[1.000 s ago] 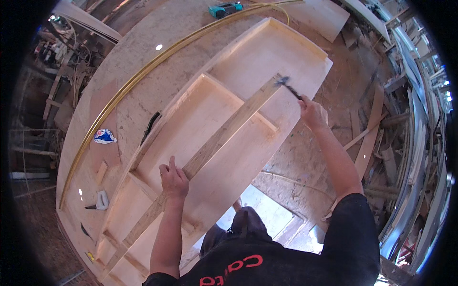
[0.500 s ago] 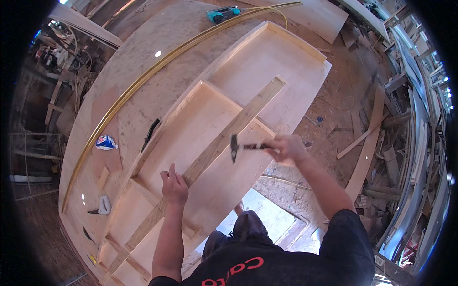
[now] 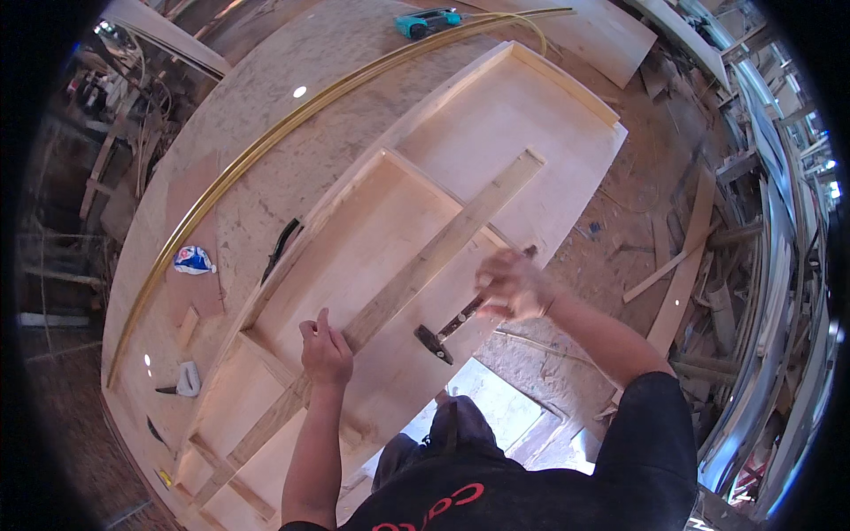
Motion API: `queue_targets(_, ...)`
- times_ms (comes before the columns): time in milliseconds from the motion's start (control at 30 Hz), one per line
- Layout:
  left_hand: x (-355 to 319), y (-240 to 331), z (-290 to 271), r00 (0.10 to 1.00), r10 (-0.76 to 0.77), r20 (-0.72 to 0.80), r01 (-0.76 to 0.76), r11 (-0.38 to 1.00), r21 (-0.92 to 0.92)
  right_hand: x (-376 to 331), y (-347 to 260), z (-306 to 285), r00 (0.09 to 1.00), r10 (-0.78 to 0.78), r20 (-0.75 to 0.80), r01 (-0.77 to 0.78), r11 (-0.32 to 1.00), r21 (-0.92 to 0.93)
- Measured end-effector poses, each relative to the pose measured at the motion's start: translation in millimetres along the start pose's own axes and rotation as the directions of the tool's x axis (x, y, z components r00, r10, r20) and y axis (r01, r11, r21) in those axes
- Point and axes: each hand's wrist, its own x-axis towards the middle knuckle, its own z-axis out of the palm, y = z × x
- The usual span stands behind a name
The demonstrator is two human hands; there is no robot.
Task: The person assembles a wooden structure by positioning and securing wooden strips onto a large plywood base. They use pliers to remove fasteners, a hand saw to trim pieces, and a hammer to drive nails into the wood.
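A long wooden plank (image 3: 443, 237) lies diagonally across a shallow pale wooden frame with a panel base (image 3: 354, 234). My left hand (image 3: 328, 354) rests over the plank's lower half, its fingers curled at the far edge; anything small between them does not show. Over the panel's right side, my right hand (image 3: 513, 285) loosely holds a hammer (image 3: 460, 320) by its dark handle. The hammer head is low over the panel and points toward me; whether it touches cannot be made out. The handle's end sticks out beyond my hand.
A bent yellow strip (image 3: 239, 166) curves along the left of the work surface. Beyond the frame's far end lies a teal power tool (image 3: 427, 23). A blue-and-white packet (image 3: 193, 259) and a white-handled tool (image 3: 187, 379) lie left. Scrap boards (image 3: 682, 265) cover the right floor.
The hammer has swung down, its head turning toward me. My right hand has shifted slightly left and its grip looks looser. My left hand stays at the plank.
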Motion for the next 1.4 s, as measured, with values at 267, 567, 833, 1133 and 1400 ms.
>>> queue_targets(267,2.7,1.6,7.7,0.997,0.065,-0.036,-0.066,0.998,-0.022,-3.9,233.8,-70.8,0.132,0.958,-0.256,-0.9,0.224,0.374)
queue_targets(567,1.0,0.6,3.0,0.997,0.06,-0.053,-0.059,0.998,0.008,16.8,222.6,-69.3,0.355,0.93,-0.097,-0.882,0.367,0.294)
queue_targets(833,-1.7,-0.7,3.7,0.996,0.075,-0.049,-0.074,0.997,0.027,17.8,152.7,-44.5,0.841,0.386,-0.379,-0.54,0.653,-0.531)
queue_targets(1133,-2.2,1.4,2.1,0.994,0.091,-0.066,-0.088,0.995,0.044,57.3,141.7,-91.0,0.596,0.798,-0.085,-0.671,0.437,-0.599)
queue_targets(1400,-0.5,2.8,8.3,0.994,0.094,-0.057,-0.092,0.995,0.044,37.9,223.5,-93.2,0.421,0.907,-0.014,-0.838,0.383,-0.389)
